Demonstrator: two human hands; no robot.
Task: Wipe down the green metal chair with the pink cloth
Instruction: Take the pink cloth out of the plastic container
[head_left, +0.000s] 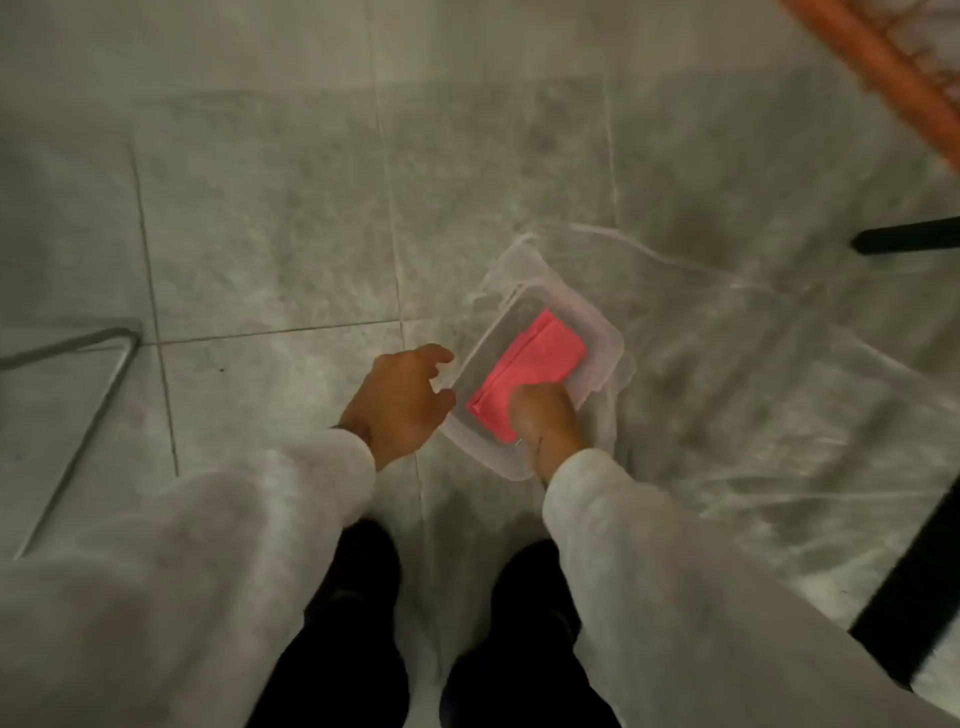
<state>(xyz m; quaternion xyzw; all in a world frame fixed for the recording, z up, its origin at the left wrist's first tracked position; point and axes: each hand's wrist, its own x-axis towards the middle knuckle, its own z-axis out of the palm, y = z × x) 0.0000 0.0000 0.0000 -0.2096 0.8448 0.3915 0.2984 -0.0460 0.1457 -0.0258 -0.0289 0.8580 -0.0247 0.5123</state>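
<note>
One pink cloth (535, 364), folded flat, lies inside one clear plastic tub (610, 340) on the floor. The right hand (543, 421) sits on the cloth's near end, fingers pointed down onto it. The fingertips are hidden, so I cannot tell whether it presses or pinches. The left hand (402, 402) is spread, fingers relaxed, holding nothing, just beside the tub's left rim.

The floor (260, 234) is pale grey tile with thin grout lines. One creased transparent sheet (753, 389) covers it on the right.

Further out:
- one thin metal frame (75, 447) at left
- one orange woven seat edge (872, 62) at the top right
- two black bars (909, 239) at right
</note>
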